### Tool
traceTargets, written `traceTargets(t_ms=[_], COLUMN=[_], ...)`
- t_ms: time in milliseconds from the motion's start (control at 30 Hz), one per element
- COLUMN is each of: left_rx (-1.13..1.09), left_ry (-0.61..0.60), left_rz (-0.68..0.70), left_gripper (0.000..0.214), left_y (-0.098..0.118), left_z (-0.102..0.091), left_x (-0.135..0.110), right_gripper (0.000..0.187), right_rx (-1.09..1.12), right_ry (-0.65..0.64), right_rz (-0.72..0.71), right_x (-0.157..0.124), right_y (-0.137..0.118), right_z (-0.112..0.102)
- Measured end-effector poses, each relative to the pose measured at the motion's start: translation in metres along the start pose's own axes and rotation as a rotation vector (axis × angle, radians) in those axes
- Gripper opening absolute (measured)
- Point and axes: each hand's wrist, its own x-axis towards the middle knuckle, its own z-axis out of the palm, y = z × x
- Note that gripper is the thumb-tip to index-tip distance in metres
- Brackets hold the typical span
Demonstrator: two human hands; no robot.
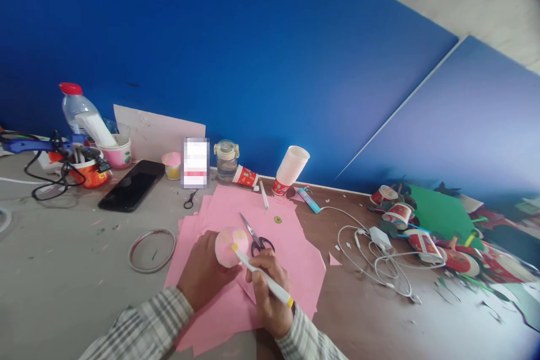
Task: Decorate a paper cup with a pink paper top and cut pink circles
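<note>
My left hand [206, 264] is closed around a round pink paper cap [225, 239] with yellow spots and a thin green edge. Whatever lies under the cap is hidden by the hand. A white marker with a yellow end [270, 284] is gripped in my right hand [270, 292], its yellow tip touching the cap's top. Just beyond that hand, scissors with black handles [262, 245] lie on several stacked sheets of pink paper [295, 281]. Both hands are over these sheets. Farther back on the paper are another white marker [264, 195] and a small green round piece [278, 220].
A tape roll [134, 263], a phone [133, 185] and a small pink-topped cup [171, 171] are to the left. Stacked paper cups [291, 169] and a glass jar [226, 163] stand near the blue partition [253, 67]. White cables [388, 270] and red cups [424, 244] lie right.
</note>
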Motion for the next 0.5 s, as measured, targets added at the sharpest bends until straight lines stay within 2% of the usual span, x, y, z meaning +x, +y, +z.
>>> traceTargets(t_ms=[300, 500], left_rx=[-0.012, -0.026], left_ry=[0.012, 0.016], left_rz=[0.009, -0.026], left_gripper=[0.045, 0.048], left_y=[0.0019, 0.0013], left_z=[-0.0011, -0.0004], left_x=[0.0004, 0.0006], right_gripper=[0.011, 0.013], right_rx=[0.024, 0.136], right_ry=[-0.009, 0.108], right_rz=[0.002, 0.044], right_x=[-0.0009, -0.0006], right_y=[0.0002, 0.0036], right_z=[0.0005, -0.0024])
